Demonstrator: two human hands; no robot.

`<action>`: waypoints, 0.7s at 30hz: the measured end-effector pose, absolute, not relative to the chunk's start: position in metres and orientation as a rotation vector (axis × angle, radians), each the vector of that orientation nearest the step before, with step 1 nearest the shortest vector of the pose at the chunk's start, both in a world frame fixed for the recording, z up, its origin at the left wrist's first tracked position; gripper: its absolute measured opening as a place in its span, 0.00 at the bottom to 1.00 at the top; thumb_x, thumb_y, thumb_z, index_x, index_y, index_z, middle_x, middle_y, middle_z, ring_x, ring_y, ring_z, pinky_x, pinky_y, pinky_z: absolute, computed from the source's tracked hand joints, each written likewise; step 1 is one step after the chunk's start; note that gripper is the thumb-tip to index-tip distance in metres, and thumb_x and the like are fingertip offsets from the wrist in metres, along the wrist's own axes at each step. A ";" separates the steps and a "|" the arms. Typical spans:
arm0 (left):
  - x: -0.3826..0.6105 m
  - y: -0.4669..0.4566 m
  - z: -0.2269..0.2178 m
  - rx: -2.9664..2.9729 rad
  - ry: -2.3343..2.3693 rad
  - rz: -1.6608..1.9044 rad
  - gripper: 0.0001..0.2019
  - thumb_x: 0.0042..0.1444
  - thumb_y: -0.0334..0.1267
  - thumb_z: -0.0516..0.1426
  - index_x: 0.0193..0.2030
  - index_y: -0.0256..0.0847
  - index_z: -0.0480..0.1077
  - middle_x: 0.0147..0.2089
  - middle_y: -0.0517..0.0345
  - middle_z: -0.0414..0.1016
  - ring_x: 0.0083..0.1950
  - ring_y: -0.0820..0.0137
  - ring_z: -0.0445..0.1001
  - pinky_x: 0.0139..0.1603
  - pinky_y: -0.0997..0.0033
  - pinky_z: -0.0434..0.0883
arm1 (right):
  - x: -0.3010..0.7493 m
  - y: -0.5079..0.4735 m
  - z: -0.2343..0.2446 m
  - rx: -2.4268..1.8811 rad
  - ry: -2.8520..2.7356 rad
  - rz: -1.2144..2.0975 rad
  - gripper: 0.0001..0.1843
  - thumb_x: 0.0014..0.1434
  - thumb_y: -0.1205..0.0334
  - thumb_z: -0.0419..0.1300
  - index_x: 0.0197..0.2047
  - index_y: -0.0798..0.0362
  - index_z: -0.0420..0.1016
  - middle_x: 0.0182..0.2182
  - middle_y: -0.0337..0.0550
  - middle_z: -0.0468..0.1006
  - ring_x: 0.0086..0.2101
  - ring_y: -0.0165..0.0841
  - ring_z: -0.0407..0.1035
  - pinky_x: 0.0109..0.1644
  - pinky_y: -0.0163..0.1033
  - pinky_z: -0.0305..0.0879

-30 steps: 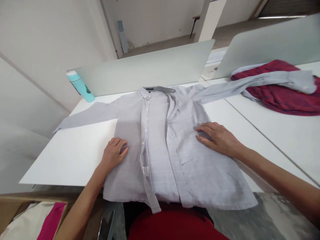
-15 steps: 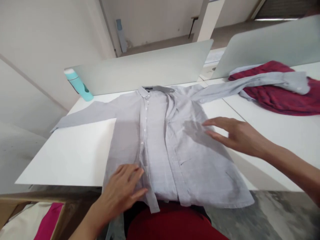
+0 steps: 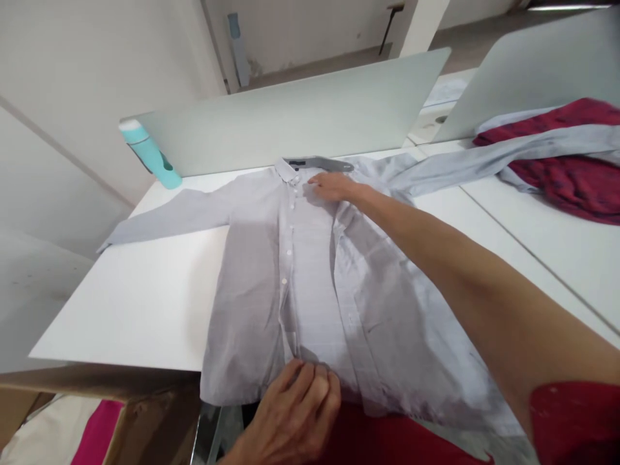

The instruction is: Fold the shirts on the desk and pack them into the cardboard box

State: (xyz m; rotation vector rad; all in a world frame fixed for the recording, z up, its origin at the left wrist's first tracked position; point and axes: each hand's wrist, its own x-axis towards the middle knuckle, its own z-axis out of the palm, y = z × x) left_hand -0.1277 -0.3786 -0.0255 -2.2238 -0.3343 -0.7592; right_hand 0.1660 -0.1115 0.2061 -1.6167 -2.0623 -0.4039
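Note:
A light grey button-up shirt lies front up on the white table, sleeves spread to both sides and its hem hanging over the near edge. My left hand is closed, pinching the placket at the bottom hem. My right hand reaches far forward and rests with fingers stretched flat on the shirt just below the collar.
A teal bottle stands at the table's back left, against a frosted divider panel. A dark red garment lies on the neighbouring table at right, under the shirt's right sleeve. A cardboard box with pink and cream cloth sits at the lower left.
My left hand slid down from the shirt's left side to the bottom hem and closed on it. My right hand lifted off the shirt's middle and reached forward to the collar.

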 end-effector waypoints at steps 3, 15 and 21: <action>-0.128 -0.375 -0.024 -2.204 -0.308 -0.758 0.16 0.71 0.26 0.50 0.56 0.30 0.78 0.49 0.50 0.76 0.53 0.66 0.75 0.63 0.61 0.68 | 0.164 -0.098 0.207 -1.679 -2.070 -0.391 0.31 0.67 0.60 0.51 0.69 0.56 0.77 0.66 0.55 0.76 0.63 0.53 0.71 0.68 0.53 0.66; -0.127 -0.373 -0.023 -2.305 -0.160 -0.868 0.11 0.69 0.26 0.53 0.46 0.31 0.78 0.40 0.55 0.72 0.40 0.70 0.70 0.53 0.65 0.72 | 0.175 -0.083 0.202 -1.693 -2.091 -0.426 0.32 0.66 0.56 0.50 0.69 0.50 0.77 0.69 0.46 0.73 0.65 0.51 0.69 0.71 0.53 0.64; -0.134 -0.378 -0.030 -2.320 -0.173 -0.819 0.10 0.70 0.27 0.53 0.48 0.31 0.77 0.41 0.53 0.72 0.40 0.70 0.69 0.55 0.63 0.70 | 0.178 -0.079 0.198 -1.654 -2.091 -0.438 0.31 0.65 0.54 0.52 0.67 0.49 0.79 0.65 0.48 0.77 0.63 0.52 0.71 0.69 0.56 0.66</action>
